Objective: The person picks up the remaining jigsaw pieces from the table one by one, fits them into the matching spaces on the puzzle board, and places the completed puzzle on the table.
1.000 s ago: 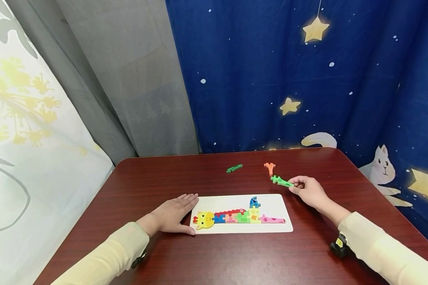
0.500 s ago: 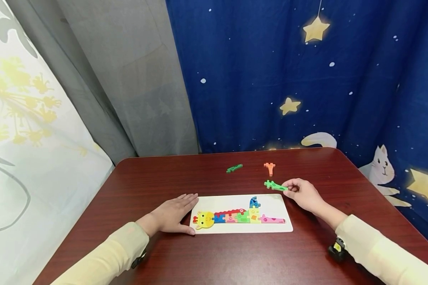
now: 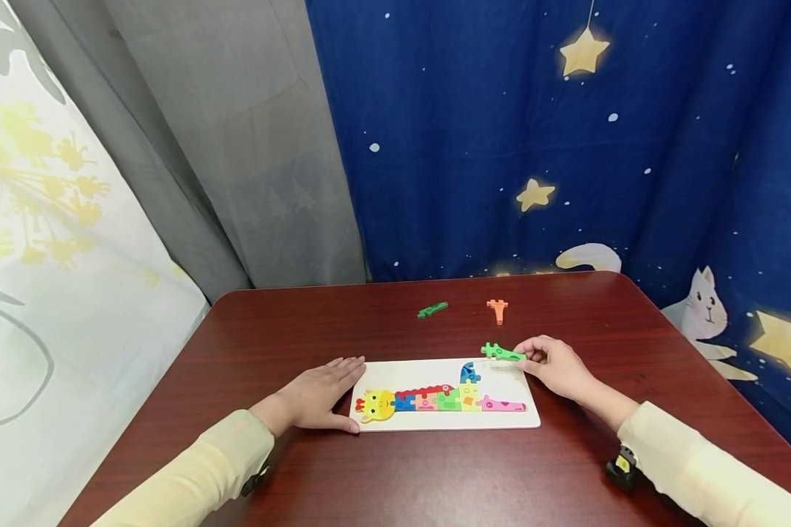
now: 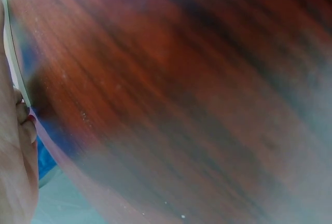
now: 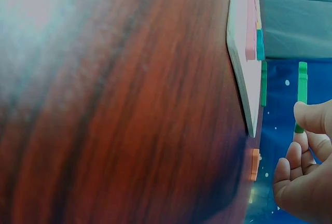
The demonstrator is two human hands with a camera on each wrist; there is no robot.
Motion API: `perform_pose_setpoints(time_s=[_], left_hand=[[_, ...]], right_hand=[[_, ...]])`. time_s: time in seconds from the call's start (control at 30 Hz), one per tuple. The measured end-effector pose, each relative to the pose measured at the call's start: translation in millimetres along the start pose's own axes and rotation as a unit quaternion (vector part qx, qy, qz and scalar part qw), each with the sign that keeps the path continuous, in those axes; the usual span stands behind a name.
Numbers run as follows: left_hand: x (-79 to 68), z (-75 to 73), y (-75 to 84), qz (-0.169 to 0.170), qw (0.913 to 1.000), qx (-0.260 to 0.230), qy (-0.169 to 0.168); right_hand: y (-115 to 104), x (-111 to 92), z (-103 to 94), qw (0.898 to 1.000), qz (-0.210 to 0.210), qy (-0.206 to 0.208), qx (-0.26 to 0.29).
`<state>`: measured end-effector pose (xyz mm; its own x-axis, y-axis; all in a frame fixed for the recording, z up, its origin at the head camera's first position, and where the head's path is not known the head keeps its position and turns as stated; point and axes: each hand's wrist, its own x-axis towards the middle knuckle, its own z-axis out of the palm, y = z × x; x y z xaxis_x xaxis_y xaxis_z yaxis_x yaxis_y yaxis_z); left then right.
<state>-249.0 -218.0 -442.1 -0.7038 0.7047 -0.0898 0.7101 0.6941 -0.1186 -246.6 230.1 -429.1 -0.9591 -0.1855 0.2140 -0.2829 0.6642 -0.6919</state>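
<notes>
A white puzzle board [image 3: 402, 422] lies on the table, bearing a row of joined pieces: a yellow giraffe head [image 3: 376, 405], several coloured body pieces, a blue piece [image 3: 469, 373] and a pink leg piece [image 3: 503, 405]. My left hand [image 3: 323, 395] rests with fingers extended on the board's left end. Between thumb and fingers my right hand [image 3: 556, 366] pinches a light green puzzle piece [image 3: 501, 353] by one end, over the board's far right edge. In the right wrist view the green piece [image 5: 302, 84] is held clear of the board.
A dark green piece [image 3: 433, 309] and an orange piece [image 3: 498, 310] lie on the brown table [image 3: 303, 329] behind the board. A blue starry curtain [image 3: 468, 146] and a grey curtain [image 3: 250, 146] hang beyond the table's far edge.
My right hand has carried the light green piece leftward and nearer, from beside the orange piece to the board's far edge. My left hand has stayed on the board.
</notes>
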Motion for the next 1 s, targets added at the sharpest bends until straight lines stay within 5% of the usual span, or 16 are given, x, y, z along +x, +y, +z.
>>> perform_pose_setpoints(time_s=[1.0], left_hand=[[0.9,4.1,-1.6,-0.002,1.0,0.009,0.003]], right_hand=[[7.5,-11.6,12.1,0.995,-0.079,-0.055,-0.004]])
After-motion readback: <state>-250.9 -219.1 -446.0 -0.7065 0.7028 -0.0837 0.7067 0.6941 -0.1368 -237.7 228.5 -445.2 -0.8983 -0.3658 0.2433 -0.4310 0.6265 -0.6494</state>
